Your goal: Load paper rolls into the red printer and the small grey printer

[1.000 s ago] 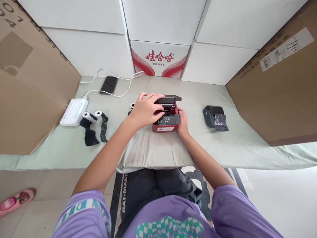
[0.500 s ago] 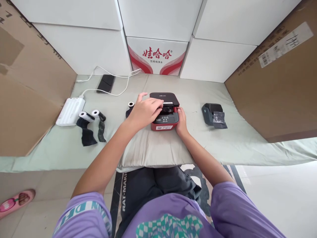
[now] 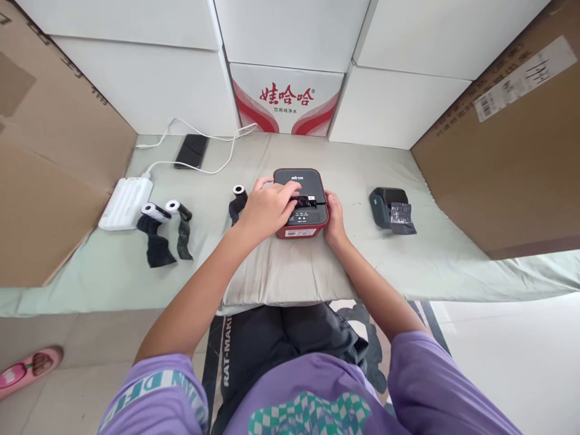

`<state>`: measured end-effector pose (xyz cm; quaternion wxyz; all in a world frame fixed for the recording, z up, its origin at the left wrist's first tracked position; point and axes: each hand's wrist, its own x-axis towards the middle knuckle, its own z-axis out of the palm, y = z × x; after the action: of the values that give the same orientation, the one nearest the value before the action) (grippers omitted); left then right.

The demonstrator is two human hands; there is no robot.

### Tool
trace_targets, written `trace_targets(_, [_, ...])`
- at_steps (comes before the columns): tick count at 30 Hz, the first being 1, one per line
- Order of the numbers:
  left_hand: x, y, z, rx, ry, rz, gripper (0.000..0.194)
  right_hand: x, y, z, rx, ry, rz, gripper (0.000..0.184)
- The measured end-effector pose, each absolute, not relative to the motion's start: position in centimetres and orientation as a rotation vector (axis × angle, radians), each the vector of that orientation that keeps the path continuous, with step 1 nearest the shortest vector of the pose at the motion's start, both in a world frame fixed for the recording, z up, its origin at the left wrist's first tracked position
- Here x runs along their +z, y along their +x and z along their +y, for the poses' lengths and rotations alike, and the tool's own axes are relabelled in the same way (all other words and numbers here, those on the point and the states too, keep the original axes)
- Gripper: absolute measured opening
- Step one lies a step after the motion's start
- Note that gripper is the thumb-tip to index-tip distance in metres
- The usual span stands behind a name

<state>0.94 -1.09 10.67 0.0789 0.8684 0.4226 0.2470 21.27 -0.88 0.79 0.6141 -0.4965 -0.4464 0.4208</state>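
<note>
A small red and black printer (image 3: 296,232) sits on the cloth-covered surface in front of me, its dark lid (image 3: 299,176) down. From the slot across its top pokes a short black paper strip (image 3: 304,201). My left hand (image 3: 265,208) lies over the printer's left side, fingers spread on the lid and around the strip's left end; whether it pinches the strip is unclear. Against the right wall, my right hand (image 3: 334,220) is wrapped round the printer. Just left of my left hand stands a paper roll (image 3: 238,192) with a dark tail, partly covered by the hand.
Two more paper rolls (image 3: 156,211) with dark tails lie at left, near a white power bank (image 3: 127,202), its cable and a black phone (image 3: 191,151). At right is a smaller dark printer (image 3: 388,205) with paper out. Cardboard boxes (image 3: 507,163) flank both sides; white boxes stand behind.
The printer's lid has come down over its paper compartment, which was partly open before. The black strip now sticks out at the slot. Both hands stay at the printer.
</note>
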Motion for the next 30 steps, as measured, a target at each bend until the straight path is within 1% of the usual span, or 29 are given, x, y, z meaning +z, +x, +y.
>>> trace_targets(8, [10.4, 0.6, -0.8, 0.724, 2.533, 1.275, 0.036, 1.3, 22.7, 0.4, 1.182, -1.134, -1.019, 0.059])
trace_targets(12, [10.3, 0.4, -0.7, 0.716, 2.499, 1.259, 0.039, 1.9, 22.7, 0.4, 1.208, -1.139, -1.031, 0.052])
trace_targets(17, [10.2, 0.3, -0.5, 0.764, 2.402, 1.232, 0.039, 2.7, 22.4, 0.2, 1.188, -1.165, -1.06, 0.051])
trace_targets(19, [9.5, 0.2, -0.5, 0.857, 2.296, 1.219, 0.04, 2.7, 22.5, -0.1, 1.178, -1.169, -1.064, 0.051])
trace_targets(22, [7.4, -0.3, -1.1, 1.124, 2.007, 1.238, 0.043, 2.7, 22.7, -1.1, 1.163, -1.17, -1.088, 0.051])
trace_targets(24, [5.6, -0.7, -1.7, 1.215, 1.768, 1.238, 0.05, 2.8, 22.9, -2.1, 1.138, -1.164, -1.17, 0.058])
trace_targets(25, [4.9, -0.8, -2.0, 1.21, 1.669, 1.22, 0.054, 3.0, 22.9, -2.7, 1.12, -1.165, -1.233, 0.064])
trace_targets(28, [3.6, -0.8, -3.0, 1.101, 1.532, 1.1, 0.069, 3.6, 23.2, -3.8, 1.037, -1.217, -1.426, 0.089])
trace_targets(30, [3.5, -0.5, -3.5, 1.049, 1.54, 1.029, 0.078, 4.0, 23.3, -4.2, 0.976, -1.252, -1.533, 0.101])
